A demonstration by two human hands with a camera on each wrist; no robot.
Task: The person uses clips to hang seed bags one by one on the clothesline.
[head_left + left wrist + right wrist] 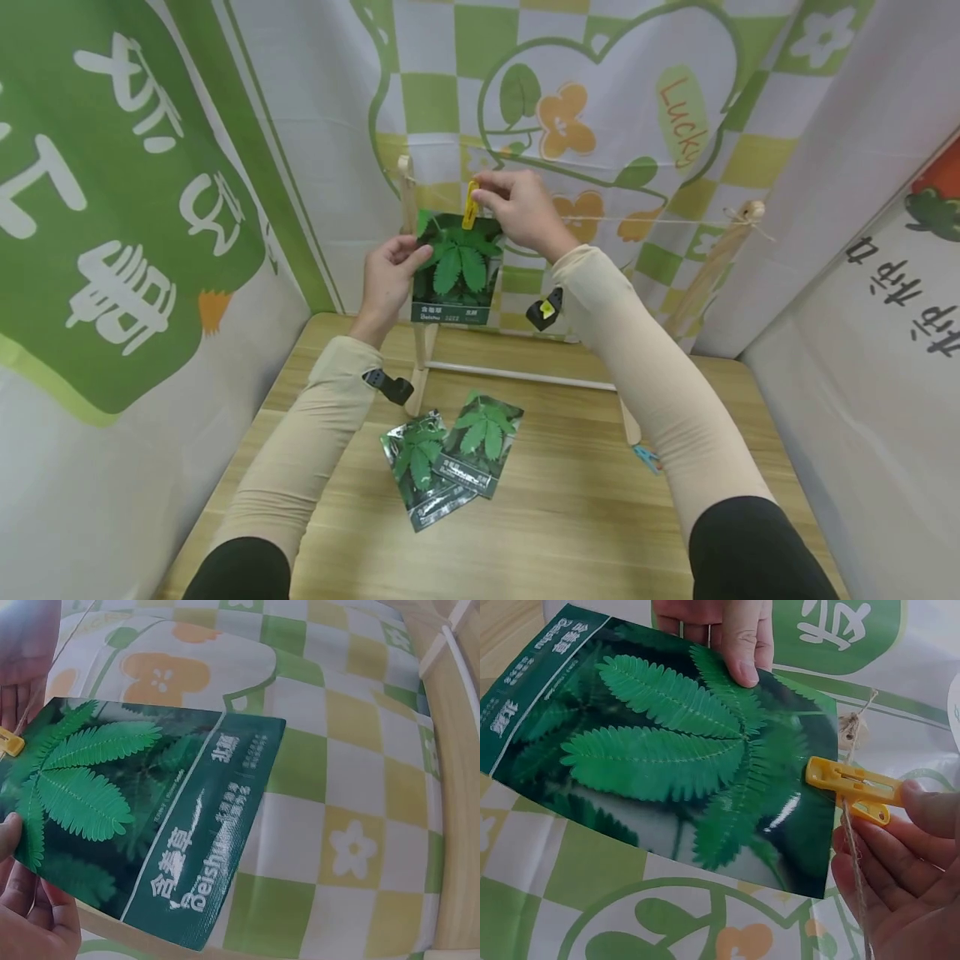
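Note:
My left hand (385, 279) pinches the left edge of a green seed packet (459, 287) with a leaf picture, thumb on its front. The packet is upright at the string (660, 221), near the left wooden post (407, 192). A yellow clothespin (855, 781) sits over the packet's top edge and the string. My right hand (525, 208) pinches the clothespin's outer end, thumb on one leg; the other leg shows near the fingers. Two more seed packets, one (420, 471) partly under the other (486, 433), lie on the table below.
The string is tied to a right wooden post (720, 250). A white rod (525, 377) joins the stand's base. A blue clothespin (647, 458) lies by the right foot on the wooden table (562, 533). A checked cloth (487, 42) hangs behind.

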